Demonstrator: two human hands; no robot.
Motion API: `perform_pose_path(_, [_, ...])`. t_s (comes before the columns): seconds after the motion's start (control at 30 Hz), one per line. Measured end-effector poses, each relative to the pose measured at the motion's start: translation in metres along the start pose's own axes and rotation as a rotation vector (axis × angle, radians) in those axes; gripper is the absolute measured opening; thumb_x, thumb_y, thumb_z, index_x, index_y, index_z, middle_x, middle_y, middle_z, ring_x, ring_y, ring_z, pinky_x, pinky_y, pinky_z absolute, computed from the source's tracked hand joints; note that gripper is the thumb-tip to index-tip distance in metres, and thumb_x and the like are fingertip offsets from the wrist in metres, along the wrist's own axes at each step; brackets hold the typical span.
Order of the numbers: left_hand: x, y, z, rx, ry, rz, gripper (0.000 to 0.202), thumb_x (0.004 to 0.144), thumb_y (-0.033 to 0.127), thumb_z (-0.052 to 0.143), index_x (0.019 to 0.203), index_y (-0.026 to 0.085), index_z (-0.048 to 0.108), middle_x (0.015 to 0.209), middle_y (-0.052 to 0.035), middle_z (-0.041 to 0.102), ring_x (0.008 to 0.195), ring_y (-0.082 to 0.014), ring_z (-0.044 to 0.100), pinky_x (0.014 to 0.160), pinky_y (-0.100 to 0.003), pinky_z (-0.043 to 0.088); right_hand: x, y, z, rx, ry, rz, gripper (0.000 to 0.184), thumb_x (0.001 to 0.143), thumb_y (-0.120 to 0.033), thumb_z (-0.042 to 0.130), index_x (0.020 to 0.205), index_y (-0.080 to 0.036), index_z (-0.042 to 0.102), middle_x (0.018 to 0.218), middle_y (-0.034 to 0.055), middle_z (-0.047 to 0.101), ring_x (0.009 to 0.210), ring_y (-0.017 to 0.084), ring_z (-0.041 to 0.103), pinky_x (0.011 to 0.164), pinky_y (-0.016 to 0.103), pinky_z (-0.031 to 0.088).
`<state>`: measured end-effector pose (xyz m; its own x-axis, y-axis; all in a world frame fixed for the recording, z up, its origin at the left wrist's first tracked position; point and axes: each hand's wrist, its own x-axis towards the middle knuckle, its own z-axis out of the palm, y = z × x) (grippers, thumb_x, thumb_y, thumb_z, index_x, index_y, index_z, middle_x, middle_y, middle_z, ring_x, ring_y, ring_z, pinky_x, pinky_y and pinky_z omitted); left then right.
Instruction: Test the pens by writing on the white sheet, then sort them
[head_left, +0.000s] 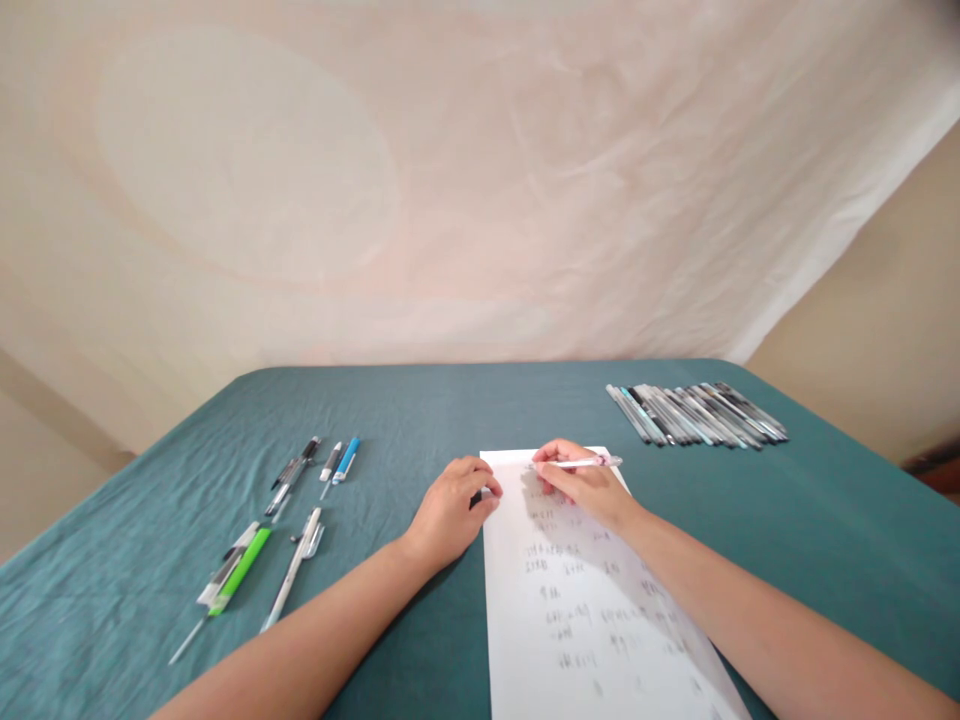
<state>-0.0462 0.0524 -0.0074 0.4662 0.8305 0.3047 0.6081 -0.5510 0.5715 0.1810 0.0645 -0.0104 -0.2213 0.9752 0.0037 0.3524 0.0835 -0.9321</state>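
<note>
My right hand (581,485) is closed around a white pen (589,462) in a writing grip. The pen lies nearly level, its point near the top of a white sheet of paper (517,650), which bears several lines of handwriting. At the sheet's upper left edge rests my left hand (450,510), its fingers curled and the fingertips touching the paper. Something small and dark shows between its thumb and forefinger; I cannot make out what it is.
Left on the green cloth (420,420) lie a bright green pen (240,572), a white pen (294,568), a blue pen part (347,460), dark pen parts (295,475) and a clear pen (229,565). A row of grey pen refills (694,415) lies at the back right.
</note>
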Motion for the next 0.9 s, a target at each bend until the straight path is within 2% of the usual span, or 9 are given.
perform_pose_path(0.17, [0.0, -0.001, 0.001, 0.009, 0.0, -0.001, 0.014, 0.079, 0.012, 0.056, 0.084, 0.022, 0.064, 0.1, -0.0026, 0.057, 0.097, -0.0175, 0.053, 0.089, -0.031, 0.041, 0.0, 0.004, 0.001, -0.023, 0.024, 0.005, 0.014, 0.079, -0.03, 0.053, 0.087, -0.02, 0.058, 0.064, -0.0026, 0.057, 0.054, 0.011, 0.048, 0.048, 0.021, 0.035])
perform_pose_path(0.37, [0.0, 0.0, 0.001, 0.002, 0.003, 0.001, 0.016, 0.08, 0.011, 0.054, 0.085, 0.023, 0.064, 0.101, -0.0029, 0.057, 0.098, -0.0174, 0.053, 0.089, -0.03, 0.041, 0.002, 0.01, 0.006, -0.124, 0.079, -0.086, 0.005, 0.076, -0.024, 0.053, 0.078, -0.02, 0.055, 0.059, -0.005, 0.05, 0.052, 0.01, 0.043, 0.049, 0.022, 0.031])
perform_pose_path(0.63, [0.0, 0.0, 0.001, 0.01, 0.007, 0.002, 0.015, 0.079, 0.012, 0.055, 0.084, 0.023, 0.064, 0.1, -0.0025, 0.057, 0.097, -0.0171, 0.054, 0.089, -0.03, 0.042, 0.002, 0.01, 0.01, -0.178, 0.092, -0.113, 0.007, 0.075, -0.024, 0.051, 0.078, -0.02, 0.056, 0.065, -0.0036, 0.055, 0.055, 0.011, 0.045, 0.05, 0.022, 0.032])
perform_pose_path(0.9, [0.0, 0.001, 0.0, 0.018, 0.007, 0.017, 0.015, 0.08, 0.012, 0.054, 0.085, 0.023, 0.064, 0.1, -0.0033, 0.058, 0.096, -0.0178, 0.054, 0.089, -0.031, 0.042, 0.002, 0.006, 0.01, -0.177, 0.118, -0.098, 0.007, 0.075, -0.025, 0.051, 0.077, -0.02, 0.056, 0.063, -0.0035, 0.054, 0.053, 0.011, 0.045, 0.05, 0.022, 0.032])
